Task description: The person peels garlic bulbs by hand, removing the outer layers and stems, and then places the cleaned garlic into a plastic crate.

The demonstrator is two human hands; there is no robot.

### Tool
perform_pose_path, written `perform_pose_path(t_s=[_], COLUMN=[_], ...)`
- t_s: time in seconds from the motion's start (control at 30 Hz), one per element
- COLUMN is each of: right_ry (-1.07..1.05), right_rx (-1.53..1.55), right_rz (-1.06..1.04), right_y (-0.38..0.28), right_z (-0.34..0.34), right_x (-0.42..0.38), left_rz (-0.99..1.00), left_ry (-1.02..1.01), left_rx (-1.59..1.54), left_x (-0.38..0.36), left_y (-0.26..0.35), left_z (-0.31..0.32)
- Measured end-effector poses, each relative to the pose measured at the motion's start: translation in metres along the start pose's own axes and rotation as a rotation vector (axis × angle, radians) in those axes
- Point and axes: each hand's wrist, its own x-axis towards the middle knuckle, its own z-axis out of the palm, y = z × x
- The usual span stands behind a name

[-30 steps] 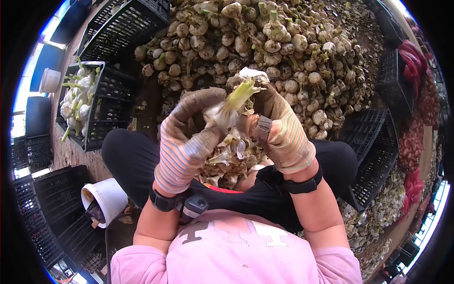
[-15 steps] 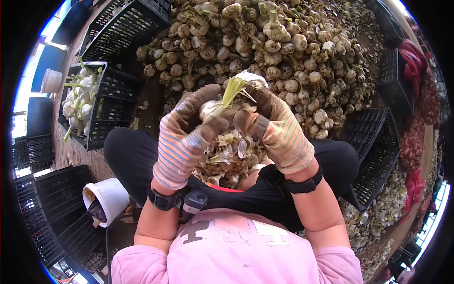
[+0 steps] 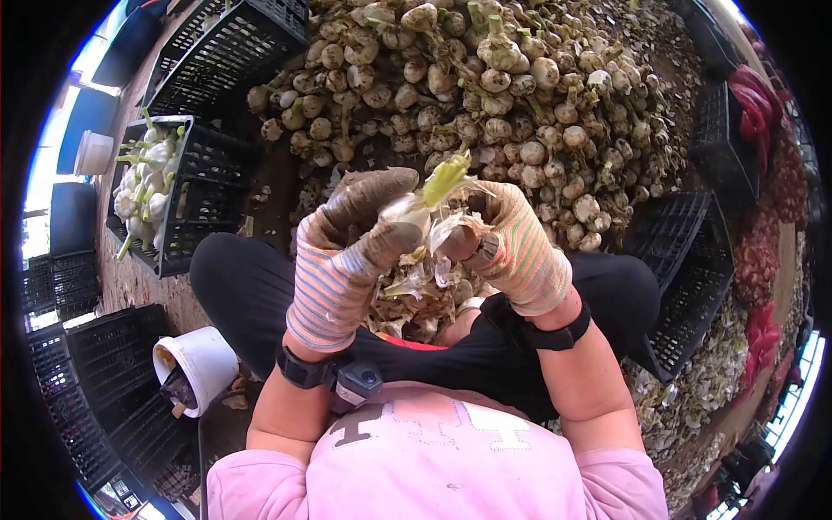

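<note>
My left hand point(image 3: 347, 247), in a striped glove with soiled fingers, grips a garlic bulb point(image 3: 406, 211) with a short green stem pointing up and away. My right hand point(image 3: 511, 243), gloved alike, pinches loose papery garlic skin point(image 3: 449, 227) at the bulb's right side. The skin hangs partly peeled between the two hands. Beneath them, a heap of peeled skins point(image 3: 420, 295) lies between my legs. Ahead is a large pile of dirty garlic bulbs point(image 3: 520, 113) with trimmed stems.
At left a black crate point(image 3: 208, 186) holds cleaned white garlic. Another black crate point(image 3: 234, 56) stands behind it. A white bucket point(image 3: 208, 364) leans by my left knee. On the right are a black crate point(image 3: 680, 251), scattered skins point(image 3: 693, 407) and red net bags point(image 3: 754, 113).
The bulb has tipped and turned in my hands, and its stem now leans up to the right. My right hand has drawn lower, pulling skin from the bulb.
</note>
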Motion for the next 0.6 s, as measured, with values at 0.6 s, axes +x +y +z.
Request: perform_pose_path(t_s=[0.6], right_ry=[-0.192], right_rx=[-0.043], right_rz=[-0.03], right_y=[-0.001], right_z=[-0.004], right_x=[0.003], left_rz=[0.087], left_ry=[-0.017], left_rx=[0.181], left_x=[-0.005], left_y=[0.007], left_z=[0.0])
